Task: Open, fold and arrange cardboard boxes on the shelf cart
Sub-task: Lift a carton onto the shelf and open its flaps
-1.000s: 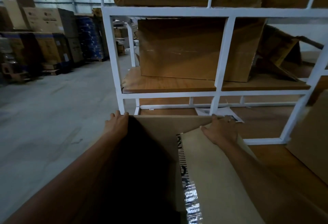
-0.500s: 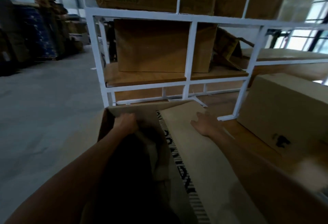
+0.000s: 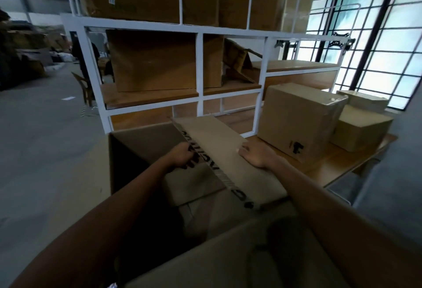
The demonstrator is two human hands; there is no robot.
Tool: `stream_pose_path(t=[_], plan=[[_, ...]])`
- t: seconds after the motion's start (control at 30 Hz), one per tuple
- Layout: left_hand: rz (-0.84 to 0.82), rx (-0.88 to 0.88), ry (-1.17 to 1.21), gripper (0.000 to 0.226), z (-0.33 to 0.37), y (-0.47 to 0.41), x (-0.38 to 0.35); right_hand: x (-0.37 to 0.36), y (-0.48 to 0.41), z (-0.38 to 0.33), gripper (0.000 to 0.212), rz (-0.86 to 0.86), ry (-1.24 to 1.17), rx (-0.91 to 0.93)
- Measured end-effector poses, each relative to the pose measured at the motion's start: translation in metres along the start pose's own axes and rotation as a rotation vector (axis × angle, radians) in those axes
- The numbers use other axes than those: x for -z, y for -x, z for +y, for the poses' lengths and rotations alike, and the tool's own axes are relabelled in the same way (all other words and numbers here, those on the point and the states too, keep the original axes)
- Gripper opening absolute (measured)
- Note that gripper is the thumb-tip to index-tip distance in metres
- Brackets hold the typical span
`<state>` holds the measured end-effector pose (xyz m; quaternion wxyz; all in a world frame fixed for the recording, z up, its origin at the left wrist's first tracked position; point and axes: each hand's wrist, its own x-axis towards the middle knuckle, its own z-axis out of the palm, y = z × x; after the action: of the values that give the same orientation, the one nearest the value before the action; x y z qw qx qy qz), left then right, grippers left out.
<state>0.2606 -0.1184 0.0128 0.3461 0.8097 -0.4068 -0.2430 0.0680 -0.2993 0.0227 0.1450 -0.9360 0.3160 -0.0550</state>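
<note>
While the large open brown cardboard box (image 3: 141,150) is kept in front of the white metal shelf cart (image 3: 201,66), the risk is seen mostly at its flaps. In the head view, the only one given, the left hand (image 3: 181,156) is curled inside the box, its fingers closed on the edge of the long brown flap with black printed letters (image 3: 219,150). The right hand (image 3: 257,155) is laid flat and spread on the outer side of the same flap, just beside the wooden worktop (image 3: 331,166).

If the flap is pushed down unevenly, it could be creased away from its fold line, or the shorter inner flap (image 3: 194,185) under it could be jammed. The fingers of the left hand could be pinched between the two flaps when pressure is given from above. The box is not seen to rest on anything firm, so it could slip or tilt during folding. The closed tan cardboard box (image 3: 301,121) stands near on the worktop and could be knocked by the right elbow.
</note>
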Motion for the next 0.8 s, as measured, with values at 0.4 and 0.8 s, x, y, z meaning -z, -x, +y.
stream_pose_path(t=[0.4,0.8], plan=[[0.418,-0.211,0.723,0.027,0.135,-0.02,-0.049,0.059,0.056,0.045,0.031,-0.144,-0.565,0.088],[0.317,-0.287,0.041,0.053,0.192,-0.071,-0.159,0.072,0.061,0.157,0.041,0.24,-1.774,0.007]])
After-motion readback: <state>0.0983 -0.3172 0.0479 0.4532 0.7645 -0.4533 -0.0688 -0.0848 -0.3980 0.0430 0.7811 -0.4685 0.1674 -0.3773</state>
